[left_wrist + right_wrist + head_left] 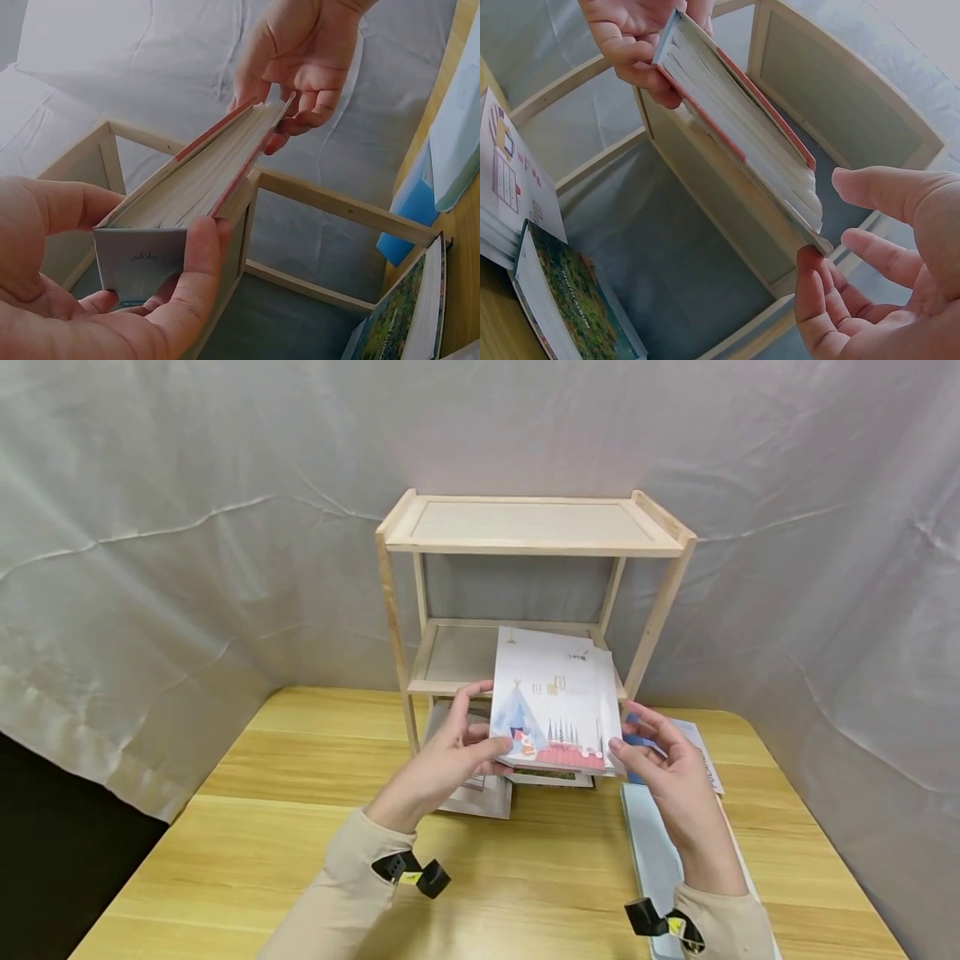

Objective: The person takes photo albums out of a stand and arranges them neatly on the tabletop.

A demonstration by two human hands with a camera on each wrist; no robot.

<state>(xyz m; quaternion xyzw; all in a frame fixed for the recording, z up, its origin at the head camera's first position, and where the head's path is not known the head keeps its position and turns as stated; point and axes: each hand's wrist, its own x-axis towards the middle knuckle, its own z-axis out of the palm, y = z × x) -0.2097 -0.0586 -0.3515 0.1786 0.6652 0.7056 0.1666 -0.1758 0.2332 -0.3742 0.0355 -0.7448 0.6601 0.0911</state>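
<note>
A hardcover book with a pale illustrated cover, a blue tent and red patterns, is held level in front of the rack's middle shelf. At its left end, my left hand grips the spine, thumb on the top cover and fingers beneath. My right hand is at the opposite, page-edge side. In the right wrist view its fingertips touch the lower cover's corner, while the thumb stands apart from the upper cover. The pages show along the near edge.
A light wooden rack stands at the table's back. Low at its front are a white book and a book with a green landscape cover. To the right lie a pale blue folder-like item and a white-and-blue printed item.
</note>
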